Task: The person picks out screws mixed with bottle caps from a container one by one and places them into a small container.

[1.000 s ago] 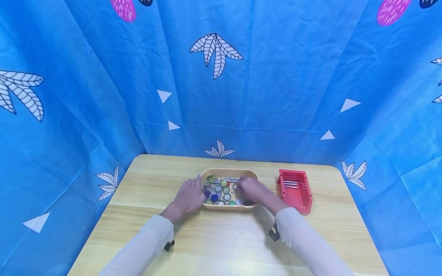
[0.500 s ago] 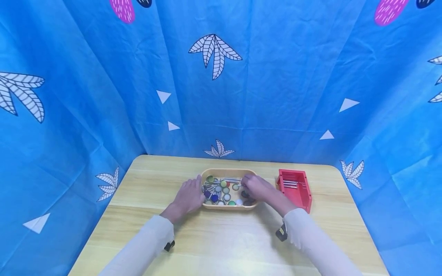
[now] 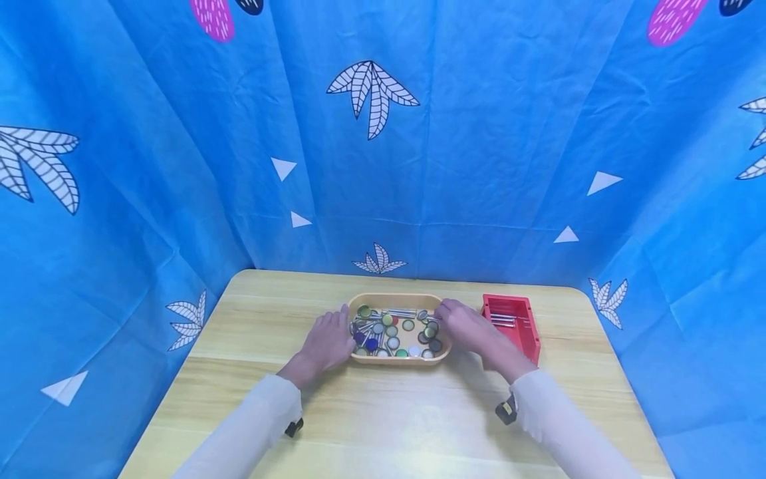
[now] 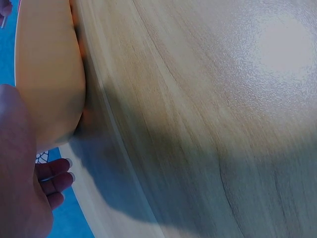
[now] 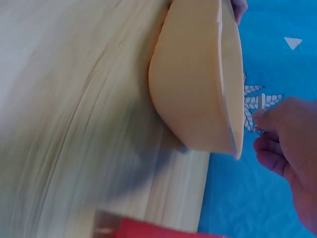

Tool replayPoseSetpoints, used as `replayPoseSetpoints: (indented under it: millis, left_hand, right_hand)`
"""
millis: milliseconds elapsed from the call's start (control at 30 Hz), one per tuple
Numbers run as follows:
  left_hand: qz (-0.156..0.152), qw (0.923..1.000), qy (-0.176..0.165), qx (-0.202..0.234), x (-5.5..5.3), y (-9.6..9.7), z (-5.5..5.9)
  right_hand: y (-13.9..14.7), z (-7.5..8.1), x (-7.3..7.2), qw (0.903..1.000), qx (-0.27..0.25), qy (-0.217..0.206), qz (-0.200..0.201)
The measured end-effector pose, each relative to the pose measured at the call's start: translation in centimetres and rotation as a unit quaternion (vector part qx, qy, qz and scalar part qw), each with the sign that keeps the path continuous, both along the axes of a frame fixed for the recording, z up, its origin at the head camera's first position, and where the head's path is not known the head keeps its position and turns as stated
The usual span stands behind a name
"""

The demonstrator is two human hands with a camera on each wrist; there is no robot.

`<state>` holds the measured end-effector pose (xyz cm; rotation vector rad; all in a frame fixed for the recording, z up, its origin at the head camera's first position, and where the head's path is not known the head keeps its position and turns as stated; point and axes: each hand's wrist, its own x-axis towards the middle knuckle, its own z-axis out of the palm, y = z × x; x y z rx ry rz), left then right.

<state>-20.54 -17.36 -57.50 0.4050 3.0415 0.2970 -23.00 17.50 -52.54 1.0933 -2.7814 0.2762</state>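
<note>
My left hand (image 3: 326,338) grips the left end of the yellowish-orange tray (image 3: 396,361); in the left wrist view its fingers (image 4: 55,182) lie curled beside the tray's outer wall. Inside the tray are several round bottle caps (image 3: 372,344) in blue, green, white and dark colours, mixed with long silvery nails (image 3: 401,313). Over the tray's right rim, my right hand (image 3: 469,327) pinches a thin metal nail (image 5: 262,100) between thumb and fingers. The nail sticks up past the thumb in the right wrist view, its other end hidden by the fingers.
A red bin (image 3: 519,342) with several silvery nails (image 3: 503,320) stands right of the tray, its near left side hidden by my right hand and forearm. Both sit on a pale wooden table (image 3: 383,419), with a blue patterned curtain (image 3: 479,166) hanging behind and at both sides.
My right hand has moved right, from inside the tray to above its right rim, with the nail. Caps at the tray's right end have come into sight. The left hand stays put.
</note>
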Motion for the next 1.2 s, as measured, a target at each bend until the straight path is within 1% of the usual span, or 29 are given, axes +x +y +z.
replayPoseSetpoints:
  millis: [67, 167, 233, 300, 367, 400, 433, 600, 800, 867, 1000, 1200]
  left_hand:
    - [0.001, 1.0, -0.002, 0.0, 0.0, 0.0, 0.0]
    - [0.0, 1.0, -0.004, -0.001, 0.1, 0.0, 0.1]
    - [-0.002, 1.0, -0.004, -0.001, 0.1, 0.0, 0.1]
    - [-0.002, 1.0, -0.003, 0.001, 0.1, 0.1, 0.0]
    - [-0.003, 1.0, -0.002, 0.001, 0.1, 0.1, 0.0]
    - [-0.002, 1.0, -0.003, 0.002, 0.1, 0.1, -0.1]
    - [-0.001, 1.0, -0.003, 0.003, 0.1, 0.1, -0.1]
    - [0.001, 1.0, -0.007, 0.001, 0.1, 0.1, 0.1]
    - [-0.004, 0.9999, -0.008, -0.012, 0.1, 0.1, 0.4]
    - [-0.006, 0.9999, -0.006, -0.011, 0.1, 0.1, 0.4]
    - [-0.005, 0.9999, -0.003, -0.009, 0.1, 0.1, 0.3]
    - [0.001, 0.9999, -0.007, -0.007, 0.1, 0.2, 0.4]
  right_hand:
    - [0.7, 0.1, 0.2, 0.9999, -0.01, -0.012, -0.004]
    - [1.8, 0.2, 0.5, 0.9998, -0.022, -0.004, 0.001]
    - [2.6, 0.1, 0.4, 0.9991, -0.033, 0.024, 0.014]
    - [3.3, -0.1, 0.3, 0.9978, -0.047, 0.045, 0.016]
    - [4.0, -0.2, 0.3, 0.9965, -0.068, 0.048, 0.006]
    - [4.4, -0.2, 0.3, 0.9957, -0.073, 0.056, 0.004]
    - [4.7, -0.2, 0.3, 0.9954, -0.078, 0.056, -0.001]
    - [6.2, 0.0, 0.6, 0.9946, -0.087, 0.054, -0.019]
    - [7.8, -0.4, 0.6, 0.993, -0.088, 0.072, -0.033]
    - [8.3, -0.5, 0.7, 0.9923, -0.094, 0.067, -0.044]
    - [9.4, -0.5, 0.9, 0.9903, -0.111, 0.035, -0.076]
    - [10.8, -0.6, 1.0, 0.987, -0.117, 0.016, -0.11]
